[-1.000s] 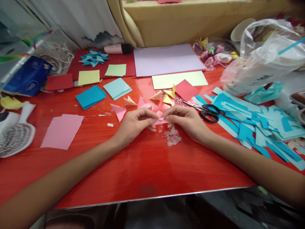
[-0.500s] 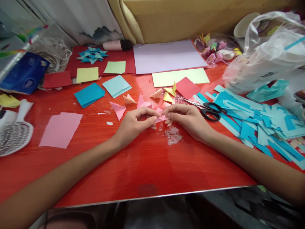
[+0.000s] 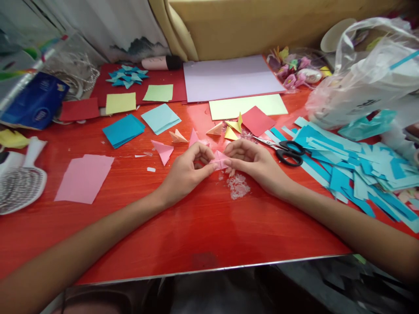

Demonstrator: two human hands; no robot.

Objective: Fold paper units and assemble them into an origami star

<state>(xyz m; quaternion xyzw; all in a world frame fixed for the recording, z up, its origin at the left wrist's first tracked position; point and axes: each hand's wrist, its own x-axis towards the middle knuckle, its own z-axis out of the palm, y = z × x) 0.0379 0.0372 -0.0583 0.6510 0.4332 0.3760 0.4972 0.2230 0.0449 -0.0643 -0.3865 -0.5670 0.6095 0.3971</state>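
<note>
Between my two hands is a small piece of folded pink paper (image 3: 220, 160), with crease lines showing on the side toward me. My left hand (image 3: 193, 168) pinches its left edge between thumb and fingers. On the other side, the thumb and fingers of my right hand (image 3: 250, 163) grip the right edge. Just beyond my hands lie folded pink pieces (image 3: 163, 151), peach pieces (image 3: 214, 128) and yellow pieces (image 3: 234, 126). A small heap of clear bits (image 3: 238, 186) lies below my right hand.
Black-handled scissors (image 3: 290, 152) and a pile of blue paper strips (image 3: 356, 165) lie to the right. Pink squares (image 3: 83, 179), blue squares (image 3: 123, 131) and a white hairbrush (image 3: 22, 187) are on the left. A plastic bag (image 3: 366, 83) stands at the back right of the red table (image 3: 183, 244).
The pink paper has tipped up and shows more of its creased face. My fingers have shifted from its top to its side edges, both thumbs now in front.
</note>
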